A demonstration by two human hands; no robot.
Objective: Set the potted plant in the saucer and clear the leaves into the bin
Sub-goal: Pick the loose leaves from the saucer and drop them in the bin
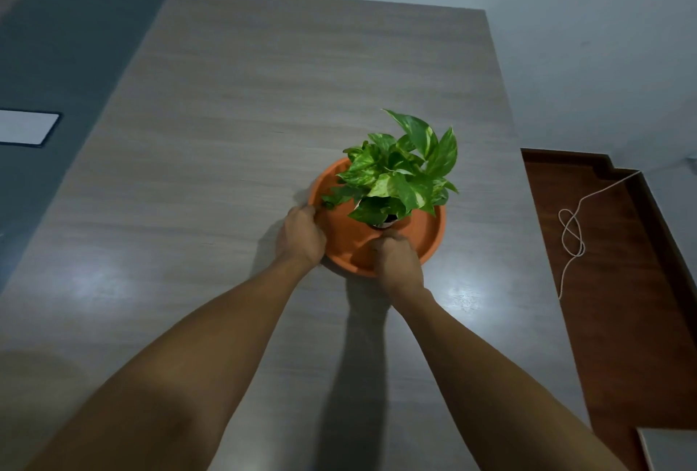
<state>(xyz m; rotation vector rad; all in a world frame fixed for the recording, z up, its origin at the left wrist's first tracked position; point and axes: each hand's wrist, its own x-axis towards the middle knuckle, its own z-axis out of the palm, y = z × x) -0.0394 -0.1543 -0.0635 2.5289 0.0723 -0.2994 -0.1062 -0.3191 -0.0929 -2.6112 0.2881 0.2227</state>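
Observation:
A green variegated potted plant [399, 172] stands inside the orange saucer [430, 233] on the wooden table. Its small pot is mostly hidden under the leaves. My left hand [300, 238] grips the saucer's left rim. My right hand [396, 259] is curled over the saucer's near rim, just below the pot; whether it touches the pot is unclear. No loose leaves and no bin are visible.
The wooden table [226, 169] ends at its right edge close to the saucer. Beyond it lies a reddish-brown floor [618, 301] with a white cord [573, 233]. A grey strip [56, 74] with a white rectangle [26, 127] runs along the left.

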